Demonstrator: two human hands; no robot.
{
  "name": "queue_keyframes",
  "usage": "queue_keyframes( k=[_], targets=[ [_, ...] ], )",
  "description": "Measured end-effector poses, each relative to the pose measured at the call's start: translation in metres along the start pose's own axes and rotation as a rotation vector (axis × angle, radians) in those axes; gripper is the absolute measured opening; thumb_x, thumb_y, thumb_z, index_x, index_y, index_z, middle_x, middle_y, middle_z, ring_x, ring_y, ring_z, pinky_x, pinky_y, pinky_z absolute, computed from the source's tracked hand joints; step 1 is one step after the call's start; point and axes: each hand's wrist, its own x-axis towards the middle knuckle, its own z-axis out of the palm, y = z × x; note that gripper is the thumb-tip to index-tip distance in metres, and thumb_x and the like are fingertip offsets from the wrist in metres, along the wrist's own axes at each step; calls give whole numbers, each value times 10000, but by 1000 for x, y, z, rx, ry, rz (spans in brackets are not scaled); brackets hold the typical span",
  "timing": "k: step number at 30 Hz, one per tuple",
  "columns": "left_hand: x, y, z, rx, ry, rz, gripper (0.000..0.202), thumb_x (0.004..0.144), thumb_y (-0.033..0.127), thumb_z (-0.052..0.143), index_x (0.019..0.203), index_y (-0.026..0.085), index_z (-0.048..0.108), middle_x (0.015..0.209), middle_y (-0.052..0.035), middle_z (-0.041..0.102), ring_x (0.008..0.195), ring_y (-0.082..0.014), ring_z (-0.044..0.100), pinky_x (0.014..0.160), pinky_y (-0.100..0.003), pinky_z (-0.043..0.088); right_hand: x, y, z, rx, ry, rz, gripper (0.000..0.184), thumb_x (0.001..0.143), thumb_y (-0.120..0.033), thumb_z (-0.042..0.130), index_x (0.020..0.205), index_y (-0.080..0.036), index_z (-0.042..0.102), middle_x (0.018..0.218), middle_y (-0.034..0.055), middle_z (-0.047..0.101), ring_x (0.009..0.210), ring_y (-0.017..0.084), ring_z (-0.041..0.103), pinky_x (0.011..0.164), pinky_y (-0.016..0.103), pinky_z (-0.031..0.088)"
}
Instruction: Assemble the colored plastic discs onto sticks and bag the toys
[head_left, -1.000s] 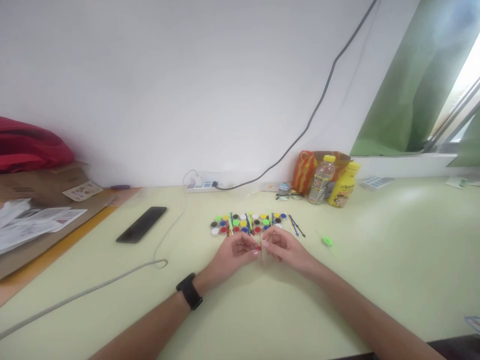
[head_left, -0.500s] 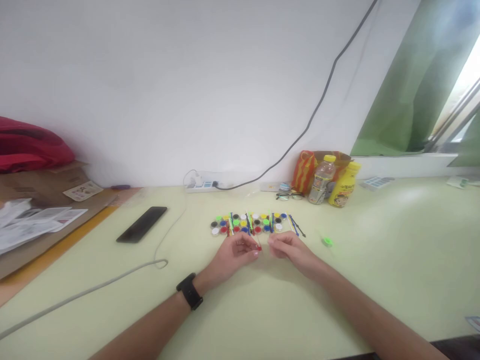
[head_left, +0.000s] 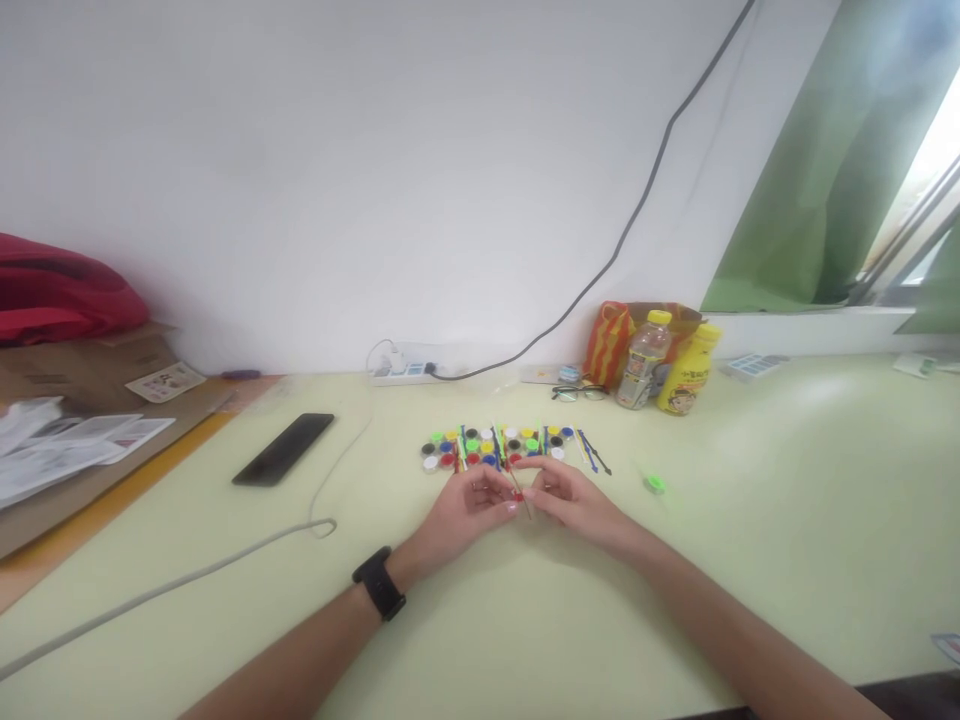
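Observation:
My left hand (head_left: pixel 478 502) pinches a small red piece (head_left: pixel 518 496) between thumb and fingertips above the table. A thin dark stick (head_left: pixel 527 510) slants at the red piece; whether it passes through it I cannot tell. My right hand (head_left: pixel 574 500) meets it from the right, its index finger reaching to the stick's upper end and its thumb close against the red piece. Just beyond the hands lie rows of small round pots with coloured lids (head_left: pixel 472 447), with coloured thin sticks (head_left: pixel 592 452) among them and at their right end.
Right of my hands lies a green round piece (head_left: pixel 655 484). Farther back are glasses (head_left: pixel 580 392), a clear bottle (head_left: pixel 643 362), a yellow bottle (head_left: pixel 688 372) and a power strip (head_left: pixel 409 368). A black phone (head_left: pixel 283 450) and a grey cable (head_left: pixel 202 570) are at the left.
My right hand has shifted left to the red piece, its index finger now extended over it. The thin stick shows below the red piece. My left hand has stayed in place.

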Motion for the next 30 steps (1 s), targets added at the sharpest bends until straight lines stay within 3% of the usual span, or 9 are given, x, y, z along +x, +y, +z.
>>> queue_keyframes(
  k=[4,6,8,10,11,17,21,30],
  targets=[
    [0,0,1,-11,-2,0,235,841,325,774,943,174,626,943,-59,682,891,-191,664,845,-341,531,-2,-4,-1,17,21,7,534,896,-547,626,1333,-247,559,715,-39,480,617,126,444,579,258,362],
    [0,-1,1,-8,0,2,236,836,323,778,939,171,630,936,-58,678,888,-190,661,837,-336,530,-3,-5,-2,64,15,0,473,896,-537,634,1269,-246,610,707,-40,472,603,119,418,567,257,334],
    [0,-2,0,0,10,-1,240,827,324,785,936,169,638,946,-60,675,887,-188,657,828,-329,530,-4,-5,-4,127,-24,-30,363,902,-540,623,958,-193,716,672,-27,466,585,114,386,560,267,305],
    [0,-3,0,8,21,-7,243,823,330,788,936,169,644,961,-64,675,887,-186,655,825,-326,531,-5,-4,-7,190,-60,-61,486,920,-548,589,636,-158,648,637,-5,464,586,116,377,569,283,294],
    [0,-3,-1,10,24,-10,245,822,332,788,937,169,646,966,-65,674,889,-187,655,826,-326,532,-5,-5,-8,212,-60,-67,529,924,-550,580,570,-157,602,622,0,459,587,117,377,572,288,291],
    [1,-3,0,13,18,-9,239,826,320,786,932,163,640,956,-71,673,902,-196,657,829,-336,536,-3,-5,-3,81,-8,-45,360,856,-532,688,805,-185,611,670,-30,474,609,115,399,573,261,306],
    [1,-2,0,7,13,-1,233,837,315,778,940,165,634,970,-74,682,921,-204,665,849,-347,533,-1,0,1,32,-64,-19,385,832,-556,707,945,-212,576,708,-37,500,632,121,448,578,246,352],
    [1,-1,0,-15,10,-2,235,834,312,782,937,167,628,930,-59,683,901,-198,669,842,-342,535,-1,-1,-1,42,-9,-16,417,879,-546,654,1133,-230,552,696,-52,497,577,112,432,554,248,340]
  ],
)
